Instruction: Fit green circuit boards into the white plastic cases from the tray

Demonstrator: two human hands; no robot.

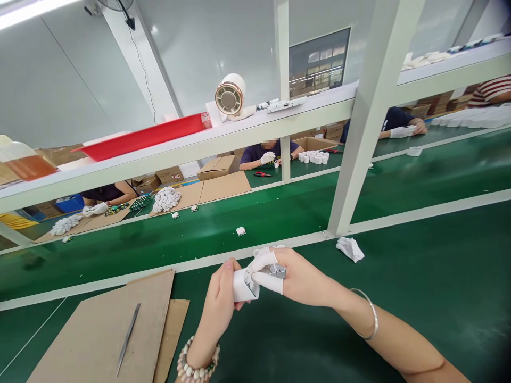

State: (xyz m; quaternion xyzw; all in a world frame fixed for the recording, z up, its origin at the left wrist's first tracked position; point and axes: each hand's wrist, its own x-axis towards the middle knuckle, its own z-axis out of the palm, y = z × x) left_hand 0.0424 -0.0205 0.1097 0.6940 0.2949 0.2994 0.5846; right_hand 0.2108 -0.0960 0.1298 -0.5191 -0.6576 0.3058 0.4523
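My left hand (221, 292) is closed around a small white plastic casing (242, 285), held above the green work surface. The casing's open end faces right and shows some parts inside. My right hand (287, 276), with white finger covers on thumb and fingers, pinches at that open end. What its fingertips hold is too small to make out. Small grey pieces (278, 271) show between the right thumb and fingers; I cannot tell whether they are held or lie behind. A crumpled white scrap (350, 249) lies on the surface beyond my right hand.
Tweezers (128, 340) lie on cardboard (96, 324) at left. A green conveyor belt (215, 221) runs across ahead, carrying a small white part (240, 231). A metal post (359, 122) and a shelf with a red tray (147, 137) stand beyond. Co-workers sit opposite beside piles of white parts (166, 199).
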